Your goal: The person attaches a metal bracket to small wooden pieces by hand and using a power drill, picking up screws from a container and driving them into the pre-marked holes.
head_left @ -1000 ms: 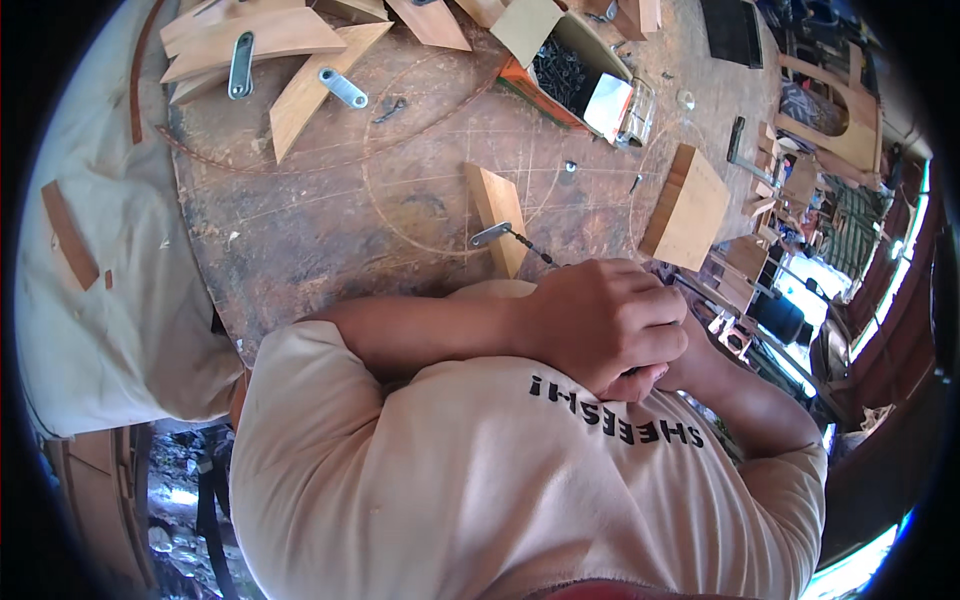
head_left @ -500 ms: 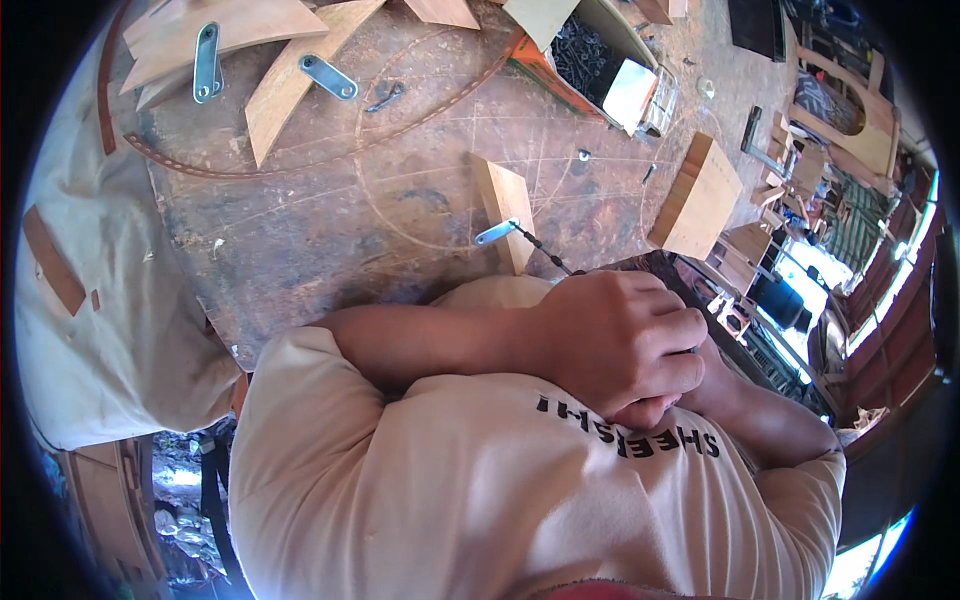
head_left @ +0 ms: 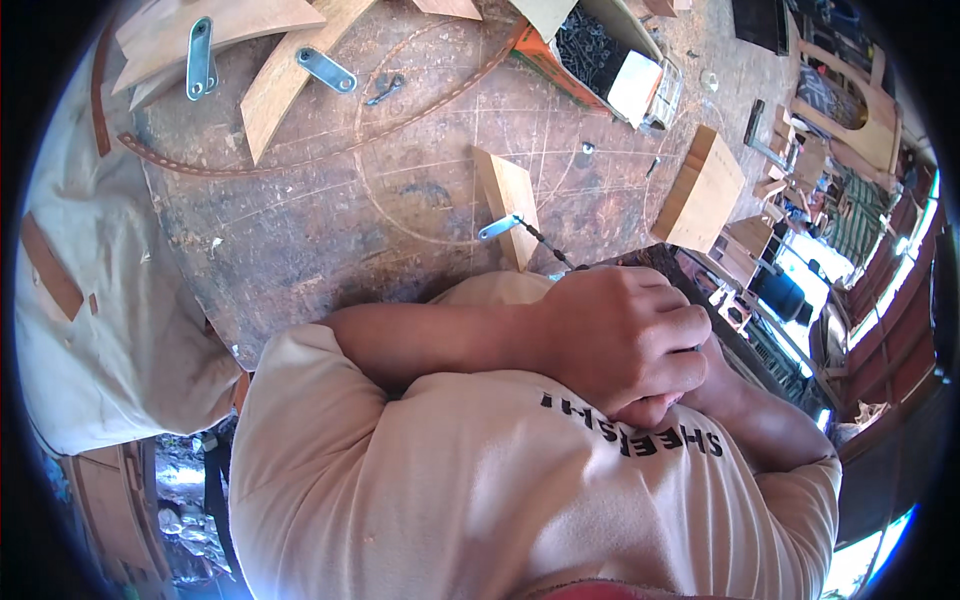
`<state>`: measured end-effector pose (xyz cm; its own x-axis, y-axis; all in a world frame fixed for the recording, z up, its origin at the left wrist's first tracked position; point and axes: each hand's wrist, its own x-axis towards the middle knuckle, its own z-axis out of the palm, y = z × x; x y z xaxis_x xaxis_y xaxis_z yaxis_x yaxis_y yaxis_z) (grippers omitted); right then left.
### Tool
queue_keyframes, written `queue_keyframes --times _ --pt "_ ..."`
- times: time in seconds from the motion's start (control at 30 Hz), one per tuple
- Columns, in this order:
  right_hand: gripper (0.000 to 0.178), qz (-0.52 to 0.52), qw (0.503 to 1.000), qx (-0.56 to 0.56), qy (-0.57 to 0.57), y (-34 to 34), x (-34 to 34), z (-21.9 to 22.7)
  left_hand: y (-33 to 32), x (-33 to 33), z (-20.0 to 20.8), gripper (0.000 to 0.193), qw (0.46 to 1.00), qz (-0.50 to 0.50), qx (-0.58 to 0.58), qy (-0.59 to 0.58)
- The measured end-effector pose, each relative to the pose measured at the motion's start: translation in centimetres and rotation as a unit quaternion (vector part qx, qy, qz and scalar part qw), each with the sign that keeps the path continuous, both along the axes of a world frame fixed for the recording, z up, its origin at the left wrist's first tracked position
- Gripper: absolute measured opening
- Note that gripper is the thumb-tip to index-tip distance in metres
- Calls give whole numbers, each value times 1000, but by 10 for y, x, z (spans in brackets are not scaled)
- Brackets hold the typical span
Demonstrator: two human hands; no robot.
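Observation:
A small wooden block [head_left: 508, 190] stands on the workbench just in front of my body, with a silvery metal strip [head_left: 499, 228] lying against its near part. A slender dark tool shaft [head_left: 548, 249] reaches from the strip back under my left hand [head_left: 635, 340]. My left hand is closed, its fingers curled, and it hides the tool's handle. Behind it my right forearm [head_left: 765, 415] comes in from the right. My right hand is almost wholly covered by the left, so its fingers cannot be made out.
On the scratched workbench [head_left: 300, 240], curved wooden pieces [head_left: 230, 35] with metal strips [head_left: 327, 70] lie at the far left. An open box of dark screws [head_left: 590, 50] stands at the back. A thicker wooden block [head_left: 700, 190] sits to the right. Pale cloth [head_left: 110, 300] hangs at the left.
The view has shifted very slightly. My hands, the tool shaft and the wooden block keep almost the same places relative to each other.

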<state>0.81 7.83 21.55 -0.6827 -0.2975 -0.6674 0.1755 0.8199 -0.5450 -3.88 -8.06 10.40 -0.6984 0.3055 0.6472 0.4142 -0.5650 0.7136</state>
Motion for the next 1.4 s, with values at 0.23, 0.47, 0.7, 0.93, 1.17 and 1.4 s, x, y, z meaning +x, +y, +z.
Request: queue_keyframes --times 0.23,0.47,0.7,0.93,1.17,1.4 --pt "32 29 996 42 -72 -5 -8 0 6 -1 -1 21 999 34 3 -15" --pt "31 50 997 36 -50 -2 -21 -10 -1 -5 -12 29 1000 8 -2 -11" --pt "32 42 987 74 -138 -9 -40 -13 6 -7 -18 20 998 43 5 -37" --pt "38 16 985 50 -162 -11 -42 -19 -1 -2 -21 27 999 23 -30 -13" --pt "35 -10 993 62 -104 -13 -31 -15 3 -2 -20 23 999 40 -8 -20" --pt "35 108 976 107 -157 -8 -34 -16 5 -1 -20 21 998 60 -4 -22"
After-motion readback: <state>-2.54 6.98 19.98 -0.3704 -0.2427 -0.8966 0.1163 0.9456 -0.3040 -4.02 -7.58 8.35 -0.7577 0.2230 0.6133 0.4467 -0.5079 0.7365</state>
